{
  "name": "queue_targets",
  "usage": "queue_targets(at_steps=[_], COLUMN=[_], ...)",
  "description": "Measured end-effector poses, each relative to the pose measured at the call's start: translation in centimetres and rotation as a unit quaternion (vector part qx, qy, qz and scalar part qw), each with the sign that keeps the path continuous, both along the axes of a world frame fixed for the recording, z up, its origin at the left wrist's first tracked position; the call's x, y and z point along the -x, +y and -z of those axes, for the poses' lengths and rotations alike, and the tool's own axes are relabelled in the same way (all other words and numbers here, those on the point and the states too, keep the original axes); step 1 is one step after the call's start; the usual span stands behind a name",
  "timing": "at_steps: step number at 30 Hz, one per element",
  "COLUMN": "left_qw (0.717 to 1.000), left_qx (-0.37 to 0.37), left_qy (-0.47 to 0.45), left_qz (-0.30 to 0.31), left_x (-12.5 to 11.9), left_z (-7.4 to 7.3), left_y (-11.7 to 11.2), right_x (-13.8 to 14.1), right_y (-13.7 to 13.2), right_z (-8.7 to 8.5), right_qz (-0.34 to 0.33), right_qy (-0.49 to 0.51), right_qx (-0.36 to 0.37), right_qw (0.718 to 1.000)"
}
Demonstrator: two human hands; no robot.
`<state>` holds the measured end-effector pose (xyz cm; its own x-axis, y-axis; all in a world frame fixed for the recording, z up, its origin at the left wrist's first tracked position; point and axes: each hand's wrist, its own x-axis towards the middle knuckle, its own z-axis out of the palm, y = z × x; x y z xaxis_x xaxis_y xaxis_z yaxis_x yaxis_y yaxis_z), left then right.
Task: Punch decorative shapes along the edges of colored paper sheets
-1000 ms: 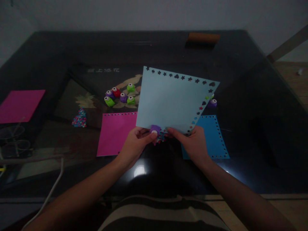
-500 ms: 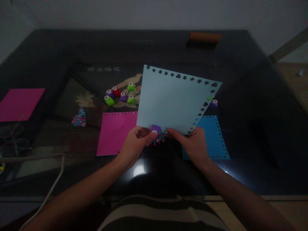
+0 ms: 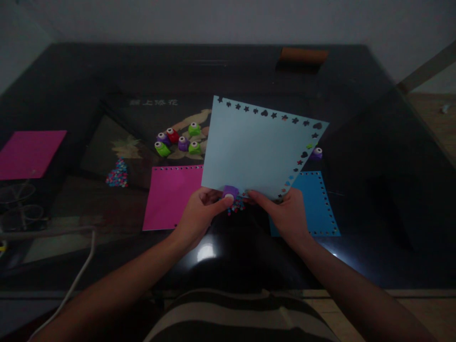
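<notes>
My left hand [image 3: 201,211] is closed around a small purple craft punch [image 3: 230,191], its thumb on the white button. The punch sits on the near edge of a pale blue sheet of paper [image 3: 256,147], tilted up above the table. My right hand [image 3: 287,213] pinches that same edge near its right corner, thumb on top and fingers largely hidden beneath. Star, heart and other shaped holes run along the sheet's far and right edges, with a few on the near edge. Below the punch lies a small pile of coloured paper bits [image 3: 235,205].
A pink sheet [image 3: 171,199] and a blue sheet [image 3: 313,204] lie under the raised paper. Several punches [image 3: 178,140] stand behind, with another purple punch [image 3: 317,153] at right. Leftward are more paper bits [image 3: 117,175], another pink sheet [image 3: 30,154] and a white cable [image 3: 83,270]. A brown roll [image 3: 302,55] lies far back.
Almost nothing differs. The pale blue sheet has shifted very slightly, while both hands and the punch keep their places.
</notes>
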<state>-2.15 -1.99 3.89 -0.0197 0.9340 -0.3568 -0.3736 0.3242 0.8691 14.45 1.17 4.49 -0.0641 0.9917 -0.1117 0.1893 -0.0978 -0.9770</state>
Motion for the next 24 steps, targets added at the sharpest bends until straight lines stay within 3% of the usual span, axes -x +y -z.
queue_targets(at_steps=[24], left_qw=[1.0], left_qx=[-0.017], left_qy=[0.003], left_qz=[0.02], left_x=[0.25], left_z=[0.37], left_y=[0.02], right_x=[-0.03], right_y=[-0.08], right_z=[0.23], right_qz=[0.004], right_qy=[-0.012], right_qx=[-0.01], right_qw=[1.0])
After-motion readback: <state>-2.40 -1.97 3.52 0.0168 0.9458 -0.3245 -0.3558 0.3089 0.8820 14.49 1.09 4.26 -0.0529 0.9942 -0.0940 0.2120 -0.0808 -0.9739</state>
